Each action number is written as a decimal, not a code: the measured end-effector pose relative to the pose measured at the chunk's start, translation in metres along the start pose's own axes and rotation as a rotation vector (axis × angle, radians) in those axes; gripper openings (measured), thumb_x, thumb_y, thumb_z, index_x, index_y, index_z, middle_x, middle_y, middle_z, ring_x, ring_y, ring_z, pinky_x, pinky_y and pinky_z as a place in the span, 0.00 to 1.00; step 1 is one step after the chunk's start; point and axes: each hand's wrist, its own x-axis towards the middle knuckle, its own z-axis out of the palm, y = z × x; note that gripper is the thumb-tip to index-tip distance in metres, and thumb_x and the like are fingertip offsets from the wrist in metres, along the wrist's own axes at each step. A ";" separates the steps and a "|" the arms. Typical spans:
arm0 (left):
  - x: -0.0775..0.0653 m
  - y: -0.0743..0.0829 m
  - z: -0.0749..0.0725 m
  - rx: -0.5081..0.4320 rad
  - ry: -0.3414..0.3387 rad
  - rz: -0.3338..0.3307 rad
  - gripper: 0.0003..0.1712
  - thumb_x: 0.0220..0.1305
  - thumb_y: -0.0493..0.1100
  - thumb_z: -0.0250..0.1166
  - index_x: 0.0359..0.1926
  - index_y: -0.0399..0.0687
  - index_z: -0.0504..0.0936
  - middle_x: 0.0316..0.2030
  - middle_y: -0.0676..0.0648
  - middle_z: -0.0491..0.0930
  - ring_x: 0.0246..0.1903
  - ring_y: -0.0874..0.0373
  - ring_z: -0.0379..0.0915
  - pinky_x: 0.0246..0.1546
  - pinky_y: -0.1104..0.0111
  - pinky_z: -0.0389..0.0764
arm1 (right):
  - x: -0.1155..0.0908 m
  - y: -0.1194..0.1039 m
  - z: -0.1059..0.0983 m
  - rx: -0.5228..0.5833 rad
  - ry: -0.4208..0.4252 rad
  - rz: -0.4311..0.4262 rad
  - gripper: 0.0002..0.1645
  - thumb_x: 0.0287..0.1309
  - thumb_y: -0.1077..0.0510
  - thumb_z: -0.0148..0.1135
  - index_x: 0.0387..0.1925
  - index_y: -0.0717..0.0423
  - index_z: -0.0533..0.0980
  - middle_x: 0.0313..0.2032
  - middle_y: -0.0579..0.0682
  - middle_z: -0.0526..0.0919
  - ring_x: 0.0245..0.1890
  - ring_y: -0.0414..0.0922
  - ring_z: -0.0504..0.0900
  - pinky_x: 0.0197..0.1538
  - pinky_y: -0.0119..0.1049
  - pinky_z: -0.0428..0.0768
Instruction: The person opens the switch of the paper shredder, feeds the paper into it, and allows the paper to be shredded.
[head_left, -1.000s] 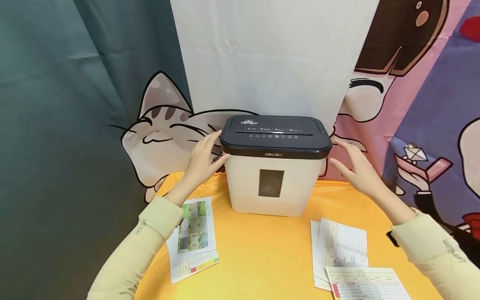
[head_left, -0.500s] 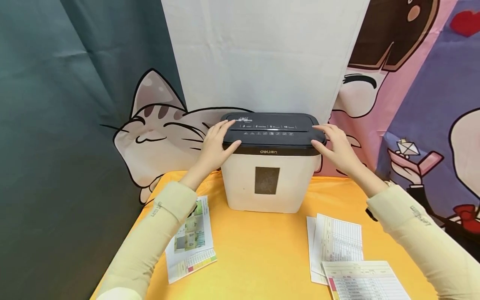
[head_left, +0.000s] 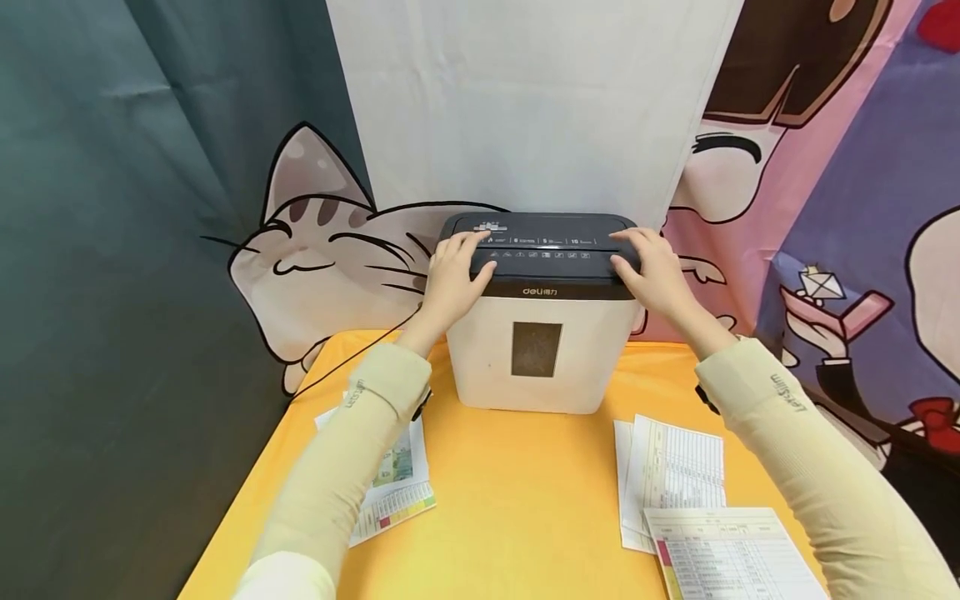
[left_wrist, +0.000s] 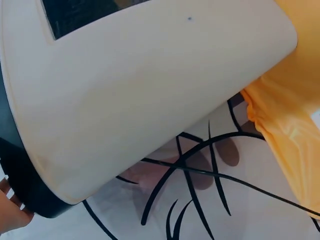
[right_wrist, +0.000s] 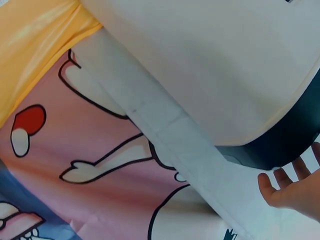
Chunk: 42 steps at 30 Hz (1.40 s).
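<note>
A paper shredder (head_left: 592, 350) with a white bin, a dark window and a black lid (head_left: 562, 271) stands upright at the back of the table. My left hand (head_left: 453, 279) is over the lid's left end, fingers reaching across its top and thumb near the front edge. On the right end, my right hand (head_left: 654, 271) lies in a similar way, fingers spread. Fingertips in the right wrist view meet the lid's edge beside the hand (right_wrist: 295, 187). The left wrist view shows only part of the left hand (left_wrist: 11, 212) at the lid.
Printed sheets (head_left: 405, 500) lie at the left, partly hidden by the sleeve. More printed forms (head_left: 678, 467) overlap at the right on the orange cloth (head_left: 517, 492). A thin black cord (head_left: 352, 357) runs left from behind the shredder. A cartoon curtain (head_left: 525, 100) hangs behind.
Both hands have moved inward from beside the shredder onto its lid, with the forearms drawn closer together. The shredder and papers have stayed in place on the table.
</note>
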 end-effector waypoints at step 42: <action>0.006 0.007 0.005 -0.023 -0.015 -0.074 0.22 0.67 0.49 0.56 0.61 0.54 0.73 0.60 0.46 0.70 0.63 0.48 0.59 0.65 0.52 0.57 | 0.034 0.013 0.004 -0.152 -0.253 0.148 0.27 0.71 0.54 0.39 0.63 0.68 0.62 0.65 0.72 0.57 0.66 0.68 0.52 0.68 0.59 0.46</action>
